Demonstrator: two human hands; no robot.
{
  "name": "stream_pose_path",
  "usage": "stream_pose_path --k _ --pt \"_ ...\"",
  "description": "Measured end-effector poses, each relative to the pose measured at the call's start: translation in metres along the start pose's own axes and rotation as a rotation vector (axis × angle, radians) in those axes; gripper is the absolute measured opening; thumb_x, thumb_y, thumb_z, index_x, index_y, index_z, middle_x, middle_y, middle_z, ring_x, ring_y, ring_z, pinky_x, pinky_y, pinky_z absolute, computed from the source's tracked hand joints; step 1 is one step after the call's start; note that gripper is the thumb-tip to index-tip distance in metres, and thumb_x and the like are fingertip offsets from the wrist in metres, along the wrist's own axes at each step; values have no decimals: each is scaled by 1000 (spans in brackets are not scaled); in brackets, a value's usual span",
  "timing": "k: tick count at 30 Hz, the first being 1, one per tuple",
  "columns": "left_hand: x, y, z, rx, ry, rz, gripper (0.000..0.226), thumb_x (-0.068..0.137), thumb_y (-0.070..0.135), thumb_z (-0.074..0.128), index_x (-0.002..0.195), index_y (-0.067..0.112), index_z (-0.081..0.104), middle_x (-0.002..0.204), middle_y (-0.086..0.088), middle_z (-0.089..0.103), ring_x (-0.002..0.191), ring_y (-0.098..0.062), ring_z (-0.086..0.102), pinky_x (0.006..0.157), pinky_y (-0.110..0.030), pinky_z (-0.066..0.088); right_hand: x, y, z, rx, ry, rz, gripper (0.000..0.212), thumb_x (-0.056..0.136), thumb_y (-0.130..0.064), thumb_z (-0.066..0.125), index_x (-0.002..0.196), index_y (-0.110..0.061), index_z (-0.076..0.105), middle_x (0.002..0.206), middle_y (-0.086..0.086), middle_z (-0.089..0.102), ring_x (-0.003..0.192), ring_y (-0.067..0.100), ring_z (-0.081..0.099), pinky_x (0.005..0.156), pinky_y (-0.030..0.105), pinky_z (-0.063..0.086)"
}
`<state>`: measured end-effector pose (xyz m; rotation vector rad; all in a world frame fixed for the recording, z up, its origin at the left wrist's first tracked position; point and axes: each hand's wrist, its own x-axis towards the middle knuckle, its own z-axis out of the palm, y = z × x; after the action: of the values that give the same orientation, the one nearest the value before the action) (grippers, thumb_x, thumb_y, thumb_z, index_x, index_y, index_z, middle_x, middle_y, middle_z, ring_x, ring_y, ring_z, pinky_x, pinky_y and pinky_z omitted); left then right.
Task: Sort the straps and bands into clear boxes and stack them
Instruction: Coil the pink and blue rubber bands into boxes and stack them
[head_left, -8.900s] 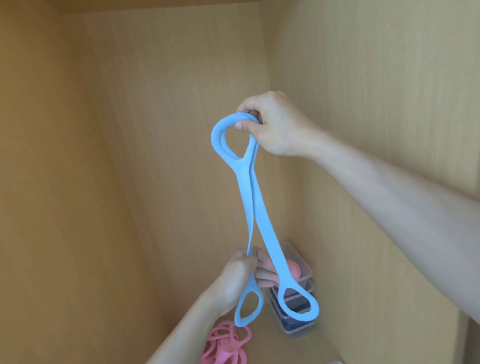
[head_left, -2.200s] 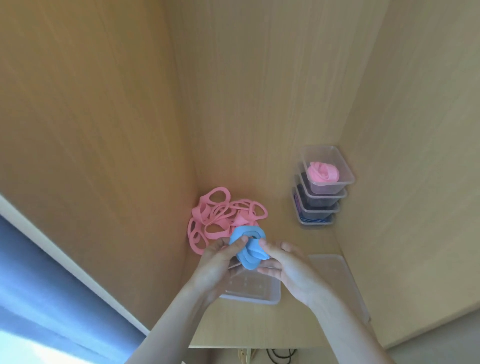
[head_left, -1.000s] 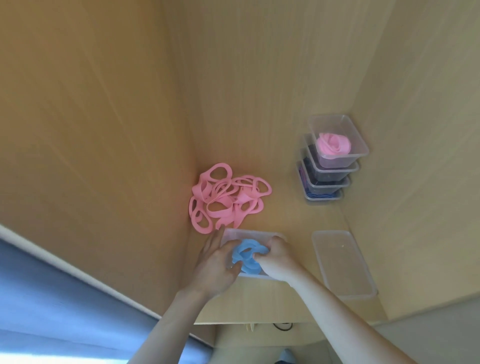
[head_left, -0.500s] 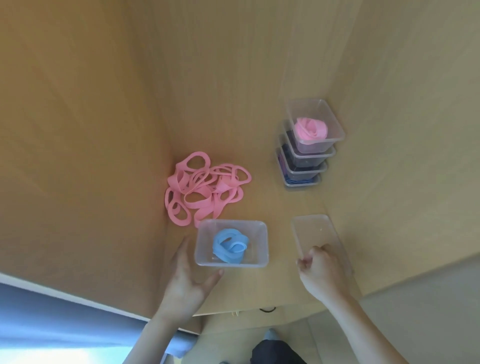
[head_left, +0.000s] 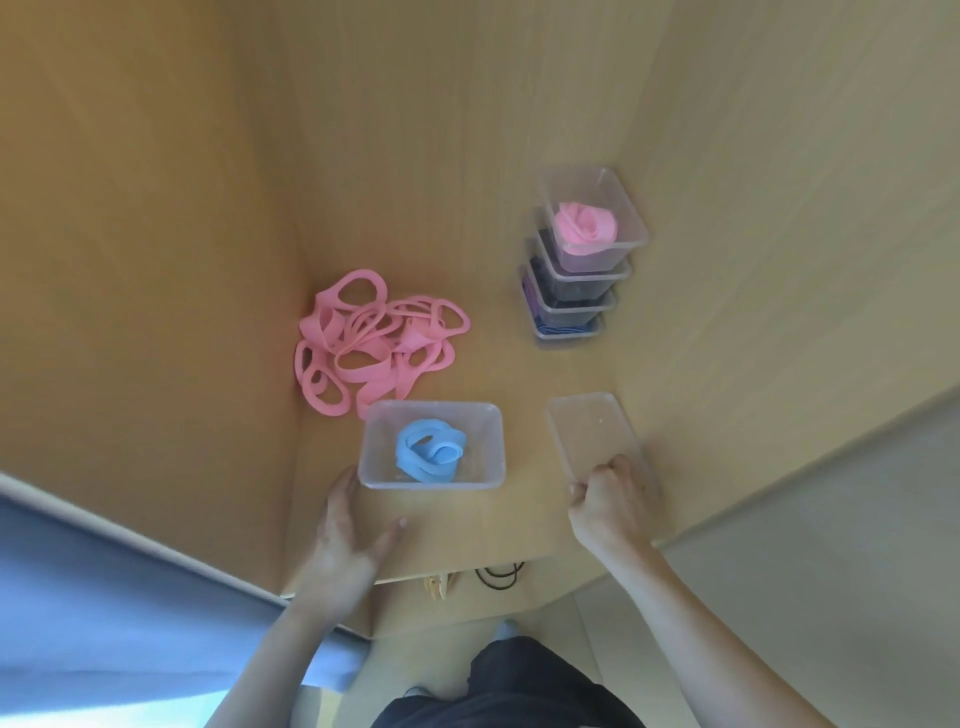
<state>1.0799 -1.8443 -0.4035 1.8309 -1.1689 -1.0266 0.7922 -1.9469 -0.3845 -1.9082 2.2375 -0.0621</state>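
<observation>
Pink flat rubber loop bands (head_left: 379, 345) lie in a loose heap at the far left of the wooden shelf floor (head_left: 483, 535), reaching the far left corner of the clear rectangular plastic box (head_left: 431, 484). My left hand (head_left: 345, 540) lies released, fingers spread flat on the shelf beside the box's near left corner. I cannot tell whether a fingertip touches it. The blue coiled rubber band (head_left: 428, 449) sits inside the box, just beyond that hand. To the right, apart from the box, lies the clear flat plastic lid (head_left: 587, 431), and my right hand (head_left: 610, 506) grasps its near end with curled fingers. At far right stands the stack of clear boxes (head_left: 571, 306), a pink rolled band (head_left: 586, 227) in the top one. A second ago both hands pressed the blue band into the box. Now both are out of it.
</observation>
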Motion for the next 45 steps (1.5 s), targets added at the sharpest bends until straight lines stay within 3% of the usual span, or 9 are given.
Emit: stream_pose_path --k 4,10,16,21,25,29,34,38,45 --pt "-1 -2 1 16 2 19 84 89 37 73 155 33 21 154 18 33 143 -4 28 114 -26 25 4 6 -8 139 -2 40 23 97 -31 60 99 -11 72 112 9 57 105 30 58 91 36 47" --pt "0 -8 1 -46 16 -6 79 85 43 70 152 34 29 151 19 39 140 -2 34 112 -28 28 5 12 -21 135 164 -38 16 91 -30 67 87 -15 64 95 3 54 86 31 63 78 37 45" --pt "8 -8 -7 -176 40 -63 71 74 43 65 139 43 37 146 17 47 137 -5 40 113 -34 32 7 13 -31 25 411 -169 19 71 -7 77 69 -6 59 75 12 58 60 34 59 61 36 42" --pt "6 0 -15 -300 114 -140 68 72 34 61 138 29 46 141 4 53 131 -14 48 108 -36 37 16 20 -44 235 555 -206 16 79 -1 76 71 -3 61 77 14 60 64 38 59 64 43 48" --pt "-6 17 -19 -240 259 -89 56 72 29 52 128 26 54 129 4 58 111 -14 61 92 -32 45 9 11 -56 504 637 -361 13 87 0 72 82 -7 61 83 2 58 75 25 56 71 30 42" --pt "-4 50 -27 -203 302 99 38 76 29 56 114 39 58 119 19 59 103 -3 61 88 -26 49 -6 -17 -72 733 494 -578 16 90 1 67 86 -14 64 86 -8 61 80 0 57 78 7 39" --pt "6 84 -45 -318 153 111 52 77 59 72 123 36 64 121 19 67 111 4 62 89 -15 48 -20 -43 -83 896 141 -544 17 94 -10 66 86 -25 67 84 -12 69 85 14 64 79 17 46" --pt "5 86 -52 -492 48 70 27 86 40 75 90 13 78 94 -4 78 88 -18 70 90 -37 51 -25 -55 -84 1011 -32 -518 15 95 -5 65 84 -15 68 75 1 70 77 10 66 75 12 47" --pt "-2 71 -43 -589 166 -39 20 92 17 68 87 -2 71 80 -8 71 75 -16 60 72 -28 48 -25 -63 -56 1081 -213 -376 18 95 -11 66 78 -11 71 70 2 72 69 9 66 72 19 50"
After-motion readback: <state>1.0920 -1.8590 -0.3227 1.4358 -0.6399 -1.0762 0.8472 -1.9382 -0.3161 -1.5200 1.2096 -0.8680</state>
